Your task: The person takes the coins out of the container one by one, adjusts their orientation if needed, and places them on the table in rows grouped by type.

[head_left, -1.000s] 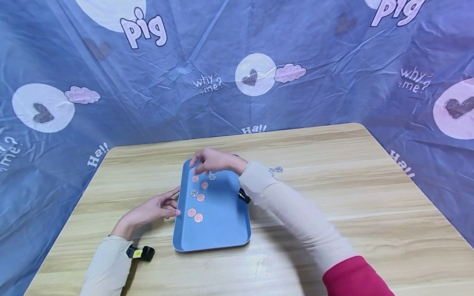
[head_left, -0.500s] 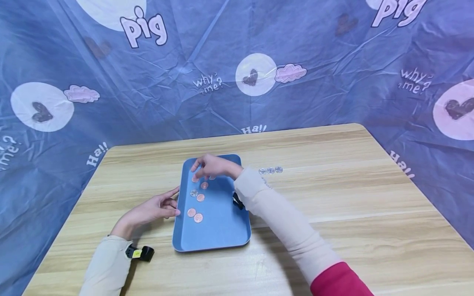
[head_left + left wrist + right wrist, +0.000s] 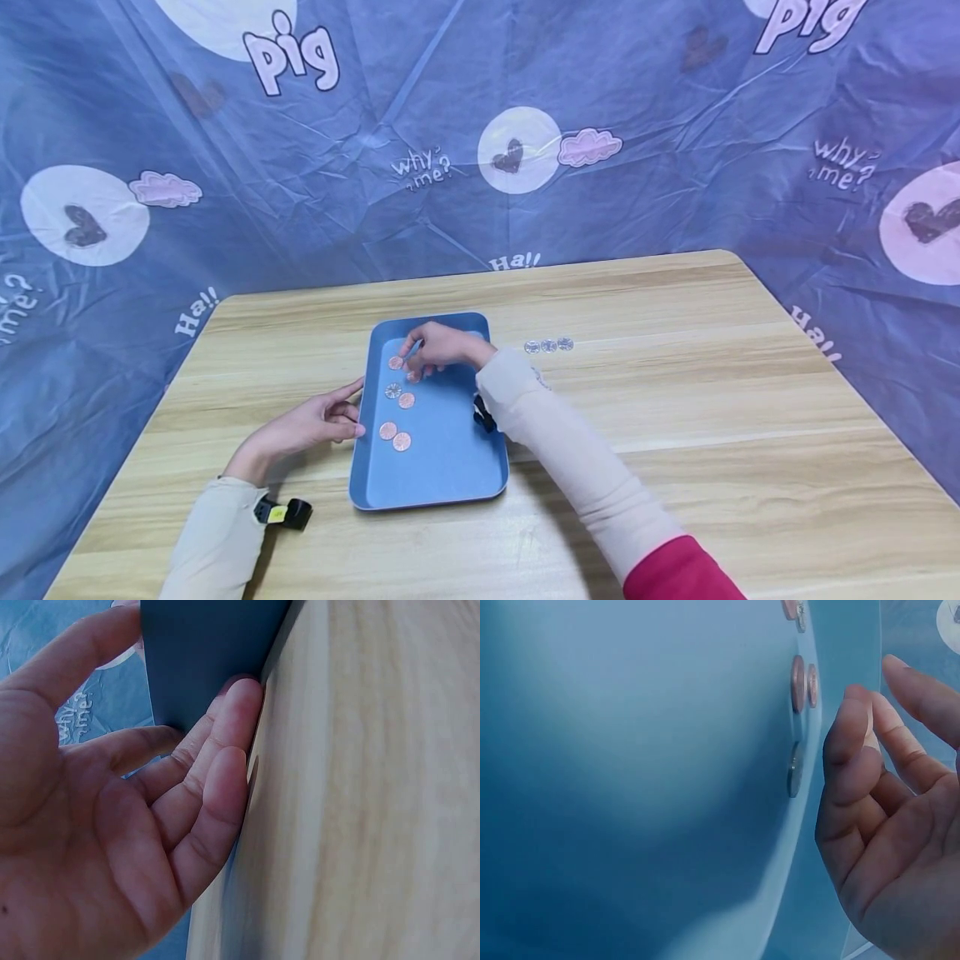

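A shallow blue tray point(image 3: 450, 458) lies on the wooden table, holding several copper-coloured coins point(image 3: 402, 442) and silver-coloured ones point(image 3: 393, 391). Inside it, my right hand point(image 3: 442, 346) hovers over the far part, fingers loosely bent and pointing down near the coins. In the right wrist view, a silver-coloured coin point(image 3: 793, 769) lies flat close to those fingers, and I see nothing held between them. My left hand point(image 3: 311, 427) touches the tray's left side. The left wrist view shows its fingertips point(image 3: 244, 705) against the tray's outer wall point(image 3: 202, 652).
Right of the tray, several silver-coloured coins point(image 3: 548, 345) lie on the table point(image 3: 675, 400); some sit partly behind the right sleeve point(image 3: 577, 450). A blue printed cloth point(image 3: 450, 225) hangs behind the table.
My right hand has come back from the tray's far-left corner towards the middle, over the coins. The sleeve's shift uncovers more of the table coins. The left hand stays put.
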`<control>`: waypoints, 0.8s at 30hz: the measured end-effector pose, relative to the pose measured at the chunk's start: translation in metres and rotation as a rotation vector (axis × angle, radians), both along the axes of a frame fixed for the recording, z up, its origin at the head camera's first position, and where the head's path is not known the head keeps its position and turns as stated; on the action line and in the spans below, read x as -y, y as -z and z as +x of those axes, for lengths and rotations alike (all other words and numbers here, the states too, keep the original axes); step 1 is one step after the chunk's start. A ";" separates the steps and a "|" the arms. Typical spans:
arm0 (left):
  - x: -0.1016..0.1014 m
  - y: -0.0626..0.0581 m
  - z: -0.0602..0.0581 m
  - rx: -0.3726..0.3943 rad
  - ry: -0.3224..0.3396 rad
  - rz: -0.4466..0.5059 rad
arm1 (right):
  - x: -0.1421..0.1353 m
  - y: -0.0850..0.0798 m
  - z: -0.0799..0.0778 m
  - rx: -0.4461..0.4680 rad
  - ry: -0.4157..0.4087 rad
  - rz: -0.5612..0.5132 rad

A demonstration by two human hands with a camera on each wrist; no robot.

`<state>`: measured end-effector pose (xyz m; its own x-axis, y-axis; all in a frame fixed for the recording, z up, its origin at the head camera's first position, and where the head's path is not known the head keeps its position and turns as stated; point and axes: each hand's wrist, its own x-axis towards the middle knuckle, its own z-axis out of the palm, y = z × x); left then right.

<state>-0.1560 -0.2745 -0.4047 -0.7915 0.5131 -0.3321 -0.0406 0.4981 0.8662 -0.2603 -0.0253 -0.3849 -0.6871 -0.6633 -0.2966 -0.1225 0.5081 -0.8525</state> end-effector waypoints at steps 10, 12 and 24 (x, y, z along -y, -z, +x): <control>0.001 0.001 -0.001 -0.002 0.004 0.002 | 0.000 0.008 0.001 0.020 0.041 0.038; 0.001 0.001 -0.001 -0.002 0.007 0.006 | 0.000 0.010 0.001 0.017 0.041 0.048; 0.001 0.000 0.000 0.003 0.007 0.007 | 0.000 0.016 0.003 -0.014 0.029 0.092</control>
